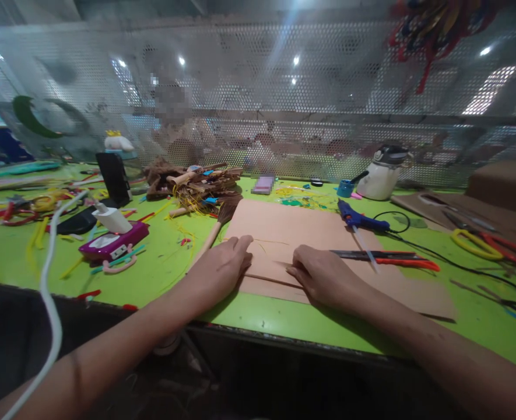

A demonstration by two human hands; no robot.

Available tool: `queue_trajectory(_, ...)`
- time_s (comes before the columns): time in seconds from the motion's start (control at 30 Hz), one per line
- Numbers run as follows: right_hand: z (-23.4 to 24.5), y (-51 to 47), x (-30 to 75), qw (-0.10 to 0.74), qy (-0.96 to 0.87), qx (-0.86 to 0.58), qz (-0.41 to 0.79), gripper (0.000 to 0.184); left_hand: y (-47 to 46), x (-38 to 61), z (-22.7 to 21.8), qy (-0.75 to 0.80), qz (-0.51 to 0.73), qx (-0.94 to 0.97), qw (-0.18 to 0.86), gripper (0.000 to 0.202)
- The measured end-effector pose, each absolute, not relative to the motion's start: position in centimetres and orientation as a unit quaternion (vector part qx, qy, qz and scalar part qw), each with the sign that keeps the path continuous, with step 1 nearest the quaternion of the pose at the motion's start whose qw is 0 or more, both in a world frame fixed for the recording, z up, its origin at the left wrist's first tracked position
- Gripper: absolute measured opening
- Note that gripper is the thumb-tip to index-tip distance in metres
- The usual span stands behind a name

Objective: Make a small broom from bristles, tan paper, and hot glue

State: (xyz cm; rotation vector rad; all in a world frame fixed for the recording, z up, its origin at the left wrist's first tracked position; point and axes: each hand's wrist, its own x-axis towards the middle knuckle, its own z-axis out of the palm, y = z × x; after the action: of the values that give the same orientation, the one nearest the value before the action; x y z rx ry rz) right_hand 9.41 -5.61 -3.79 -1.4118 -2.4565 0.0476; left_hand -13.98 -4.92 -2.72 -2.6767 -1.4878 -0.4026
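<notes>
My left hand rests on the left edge of a tan cardboard sheet on the green table, fingers curled loosely with the tips on the board. My right hand lies on the same sheet, fingers closed in a pinch on a thin brown stick that runs along the board between both hands. A small broom lies just left of the board.
A blue glue gun and red-handled scissors lie right of my right hand. Yellow and red scissors, a white kettle, a magenta device, a white charger cable, a pile of brown fibres and a mesh screen surround the board.
</notes>
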Motion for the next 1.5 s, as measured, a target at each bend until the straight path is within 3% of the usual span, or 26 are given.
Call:
queue_trajectory(0.5,-3.3,-5.3,9.3,0.156,-0.849,-0.499,0.069,0.016,-4.5,-14.2,-3.1,-0.507,-0.117,-0.853,0.039,0.02)
queue_trajectory(0.73,-3.6,-5.4,9.2,0.166,-0.85,-0.496,0.066,0.011,-5.0,-13.7,-2.4,-0.506,-0.065,-0.855,0.095,0.022)
queue_trajectory(0.93,-4.5,-5.7,8.3,0.196,-0.902,-0.38,-0.058,0.031,-5.3,-13.4,-2.4,-0.502,-0.05,-0.855,0.124,0.02)
queue_trajectory(1.13,-4.0,-4.9,8.2,0.146,-0.955,-0.246,-0.083,0.032,-5.2,-13.5,-2.4,-0.488,-0.04,-0.865,0.114,0.014)
queue_trajectory(1.5,-1.9,-4.9,7.5,0.065,-0.971,-0.227,-0.043,0.035,-5.1,-13.6,-2.4,-0.484,-0.036,-0.866,0.119,0.013)
